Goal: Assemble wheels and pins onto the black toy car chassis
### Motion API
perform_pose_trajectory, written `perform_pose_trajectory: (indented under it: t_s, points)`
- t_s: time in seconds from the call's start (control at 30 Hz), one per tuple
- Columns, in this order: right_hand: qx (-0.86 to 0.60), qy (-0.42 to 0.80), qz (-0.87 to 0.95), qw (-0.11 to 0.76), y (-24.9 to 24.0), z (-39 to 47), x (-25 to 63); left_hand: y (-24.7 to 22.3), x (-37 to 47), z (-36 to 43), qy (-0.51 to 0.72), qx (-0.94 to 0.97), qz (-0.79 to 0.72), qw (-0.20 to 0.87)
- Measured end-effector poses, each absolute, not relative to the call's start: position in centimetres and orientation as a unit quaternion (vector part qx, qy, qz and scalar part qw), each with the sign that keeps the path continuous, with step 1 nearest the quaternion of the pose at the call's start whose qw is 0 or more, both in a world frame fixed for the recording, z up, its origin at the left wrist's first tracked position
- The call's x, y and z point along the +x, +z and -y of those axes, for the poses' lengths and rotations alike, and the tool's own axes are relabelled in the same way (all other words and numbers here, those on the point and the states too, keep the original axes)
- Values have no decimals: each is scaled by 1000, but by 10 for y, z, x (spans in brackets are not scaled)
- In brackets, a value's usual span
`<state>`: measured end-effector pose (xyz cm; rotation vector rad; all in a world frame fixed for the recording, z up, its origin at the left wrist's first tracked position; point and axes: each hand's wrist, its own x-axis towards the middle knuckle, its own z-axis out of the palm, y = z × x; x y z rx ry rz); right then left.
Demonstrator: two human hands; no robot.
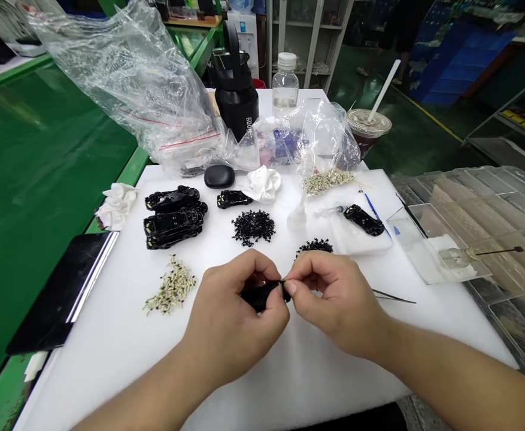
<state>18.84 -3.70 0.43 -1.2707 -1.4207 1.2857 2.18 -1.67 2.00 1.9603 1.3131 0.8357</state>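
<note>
My left hand (239,317) is closed around a black model car body (260,296), held low over the white foam board (262,383). Thumb and index finger of my right hand (338,299) are pinched at the car's right end; whatever small piece they may hold is hidden. Beyond my hands lie two piles of tiny black parts (253,227), the nearer one (316,245) partly covered by my right hand. Left of my left hand is a pile of cream, black-tipped pieces (171,286). Dark tweezers (394,296) stick out past my right hand.
Several black model cars (175,218) sit at left, another (364,219) at right. A small white bottle (297,216) stands mid-board. Behind are plastic bags (145,90), a black flask (237,90) and a drink cup (367,126). Clear trays (482,203) lie right; a black tablet (62,293) left.
</note>
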Motion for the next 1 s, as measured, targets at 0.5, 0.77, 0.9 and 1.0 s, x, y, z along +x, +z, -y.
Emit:
perform_pose_trajectory:
  t_s: [0.5,0.77,0.9,1.0]
  points:
    - [-492,466,601,423,4,39,189,24,21,16,305,722,-515,347]
    - [-510,526,554,396,6,37,190,23,22,17,313,745,-509,297]
    - [-511,550,536,387,6,36,190,23,21,18,305,743,-512,306]
    - [-511,559,525,388,5,35,189,23,22,17,298,726,-518,339]
